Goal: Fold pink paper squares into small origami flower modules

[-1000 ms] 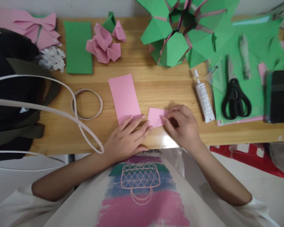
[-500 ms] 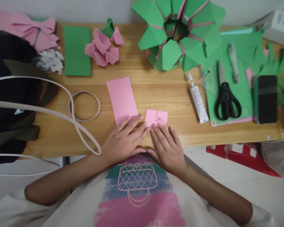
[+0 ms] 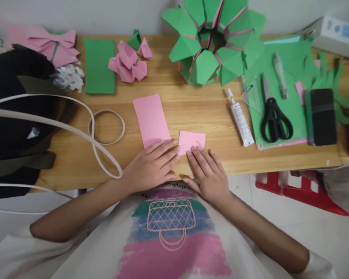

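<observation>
Near the table's front edge lies a small folded pink paper, its plain face up. My right hand rests flat, its fingertips on the lower right part of that paper. Fingers stretched out, my left hand covers the lower end of a larger pink paper rectangle. Its fingertips reach the left edge of the small folded piece. Both hands lie palm down with nothing gripped in them.
Behind stand a green-and-pink folded paper ring, pink folded pieces and green paper sheets. To the right are a glue tube, black-handled scissors and a black box-like object. White cable loops at left.
The small pink paper showed a centre slit and a flap before; now a plain face is up. My hands have moved slightly apart, and the camera view has shifted a little.
</observation>
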Available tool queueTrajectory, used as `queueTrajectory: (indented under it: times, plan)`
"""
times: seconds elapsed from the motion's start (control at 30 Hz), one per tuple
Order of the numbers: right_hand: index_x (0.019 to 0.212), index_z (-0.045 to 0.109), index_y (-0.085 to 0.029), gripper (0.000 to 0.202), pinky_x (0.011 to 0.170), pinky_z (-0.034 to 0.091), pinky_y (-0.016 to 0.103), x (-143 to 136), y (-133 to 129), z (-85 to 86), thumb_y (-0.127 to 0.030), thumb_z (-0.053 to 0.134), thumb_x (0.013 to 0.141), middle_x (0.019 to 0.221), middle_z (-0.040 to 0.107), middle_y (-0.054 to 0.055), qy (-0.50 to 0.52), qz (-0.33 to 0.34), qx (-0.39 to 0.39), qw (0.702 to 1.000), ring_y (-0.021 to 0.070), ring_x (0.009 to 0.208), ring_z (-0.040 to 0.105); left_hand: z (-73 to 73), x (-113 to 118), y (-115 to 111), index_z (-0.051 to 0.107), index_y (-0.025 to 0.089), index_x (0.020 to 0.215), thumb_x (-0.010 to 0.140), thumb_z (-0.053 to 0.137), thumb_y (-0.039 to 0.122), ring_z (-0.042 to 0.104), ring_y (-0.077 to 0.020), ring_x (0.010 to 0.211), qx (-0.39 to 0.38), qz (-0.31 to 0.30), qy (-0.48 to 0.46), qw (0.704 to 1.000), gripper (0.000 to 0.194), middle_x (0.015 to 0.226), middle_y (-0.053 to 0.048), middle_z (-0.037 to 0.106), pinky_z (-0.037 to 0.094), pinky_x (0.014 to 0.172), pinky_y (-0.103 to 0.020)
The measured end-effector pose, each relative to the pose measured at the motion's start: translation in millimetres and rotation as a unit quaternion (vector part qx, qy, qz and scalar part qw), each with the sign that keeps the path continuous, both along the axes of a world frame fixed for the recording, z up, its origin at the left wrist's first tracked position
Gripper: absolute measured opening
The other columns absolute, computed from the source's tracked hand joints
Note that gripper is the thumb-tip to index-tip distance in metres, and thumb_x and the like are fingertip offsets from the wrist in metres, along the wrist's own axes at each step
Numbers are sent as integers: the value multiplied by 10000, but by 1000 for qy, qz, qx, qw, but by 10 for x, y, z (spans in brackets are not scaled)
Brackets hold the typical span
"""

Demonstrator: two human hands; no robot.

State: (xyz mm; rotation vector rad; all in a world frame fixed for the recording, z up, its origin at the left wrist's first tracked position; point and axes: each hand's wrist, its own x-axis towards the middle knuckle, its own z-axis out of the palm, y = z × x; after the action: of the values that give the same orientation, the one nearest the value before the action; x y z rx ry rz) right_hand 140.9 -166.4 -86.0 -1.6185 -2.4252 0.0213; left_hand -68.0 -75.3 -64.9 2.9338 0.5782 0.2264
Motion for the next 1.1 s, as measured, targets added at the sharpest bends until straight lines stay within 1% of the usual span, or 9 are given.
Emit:
queueTrajectory:
  times: [0.17,0.33,0.43,0.57,0.73,0.87,0.93,1.0,1.1]
  plan:
    - [1399,453,-76,650,1117,344,429,6,8,12,-524,455,929,1384,565,163,4,4,-2,1000,267,1301,505,-5,-29,7,646,90,1156,964,477,398,517,-286,1290,19,-8,-10,1000,400,1320,-152,618,441,1047,-431]
    - [1378,475,-70,648,1114,342,451,-5,18,16,-540,438,933,1372,577,161,5,4,2,1000,268,1298,504,54,-64,-104,662,106,1075,958,509,343,610,-246,1180,99,56,-37,993,305,1224,-123,686,469,1009,-397]
    - [1379,474,-69,641,1107,349,461,-12,14,9,-529,439,935,1366,582,160,11,0,3,1000,271,1292,508,69,0,-155,618,78,1199,971,463,411,586,-262,1206,79,62,-26,995,432,1262,-137,662,431,1033,-405]
    - [1326,533,-70,581,1102,350,463,-17,12,11,-496,454,939,1336,606,162,11,2,8,1000,275,1259,536,-2,131,-199,545,78,1322,962,406,530,520,-293,1268,25,63,2,998,594,1353,-135,597,364,1071,-425]
    - [1359,504,-85,579,1119,341,450,44,24,43,-490,420,954,1355,598,130,28,5,-4,1000,257,1309,493,-72,147,-213,551,73,1319,969,369,535,513,-307,1267,11,65,9,998,607,1367,-126,586,355,1061,-442]
    - [1435,414,-112,619,1117,344,449,166,-29,30,-494,436,947,1356,600,118,36,22,10,999,254,1325,477,-78,123,-205,541,79,1332,958,405,530,514,-316,1268,-6,67,9,998,601,1370,-128,583,358,1059,-446]
    - [1450,393,-126,630,1087,380,444,224,-56,30,-480,475,935,1336,614,126,55,22,14,998,260,1310,491,-80,121,-203,544,87,1332,949,435,524,513,-322,1269,-15,65,6,998,591,1361,-135,590,359,1062,-451]
    - [1408,444,-130,570,1009,447,430,273,-40,60,-403,542,917,1272,649,146,104,-8,19,994,268,1240,547,-80,123,-201,547,91,1331,943,453,520,519,-327,1264,-18,64,1,998,586,1349,-140,599,361,1063,-456]
    - [1182,602,-177,290,787,528,346,342,122,175,-229,574,899,1024,722,101,227,-96,-38,968,219,953,663,-68,129,-194,559,88,1318,945,456,512,534,-325,1250,-17,62,0,998,574,1338,-137,608,376,1056,-451]
